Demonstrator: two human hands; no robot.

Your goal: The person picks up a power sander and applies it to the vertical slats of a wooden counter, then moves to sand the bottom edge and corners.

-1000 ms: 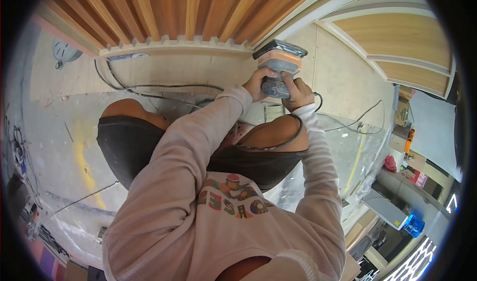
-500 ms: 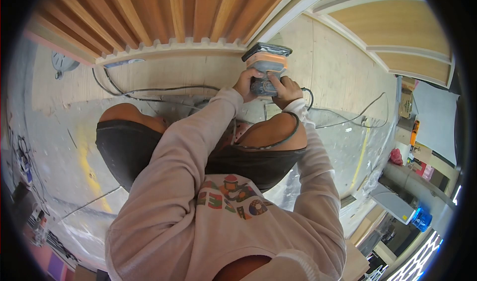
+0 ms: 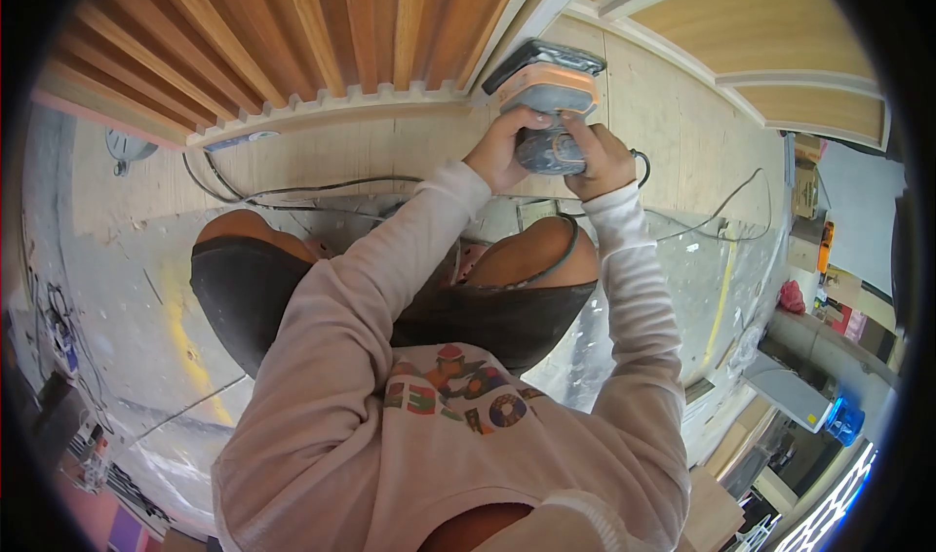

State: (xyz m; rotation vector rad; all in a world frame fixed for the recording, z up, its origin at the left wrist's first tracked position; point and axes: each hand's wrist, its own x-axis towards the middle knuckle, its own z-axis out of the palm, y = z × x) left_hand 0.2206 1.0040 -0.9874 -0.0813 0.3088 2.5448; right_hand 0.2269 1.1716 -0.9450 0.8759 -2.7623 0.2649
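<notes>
Both of my hands grip a grey and orange electric sander (image 3: 549, 98) in front of my knees. My left hand (image 3: 504, 144) wraps its left side, thumb across the body. My right hand (image 3: 602, 157) closes round the right side near the rear end. The flat dark sanding pad faces away from me, right at the pale edge post (image 3: 531, 27) of a slatted wooden panel (image 3: 322, 40). A black cord (image 3: 643, 167) leaves the tool beside my right hand.
Pale plywood (image 3: 380, 147) lies under the panel. Loose cable (image 3: 331, 183) runs across it to the left, near a round grey metal object (image 3: 127, 147). Another framed panel (image 3: 770, 40) stands at upper right. Grey sheeting (image 3: 127, 279) covers the floor around my knees. A blue bottle (image 3: 844, 420) is far right.
The sander has moved up and to the right with both hands still on it, along the panel's edge post. Its pad now sits more tilted. My right arm reaches farther out.
</notes>
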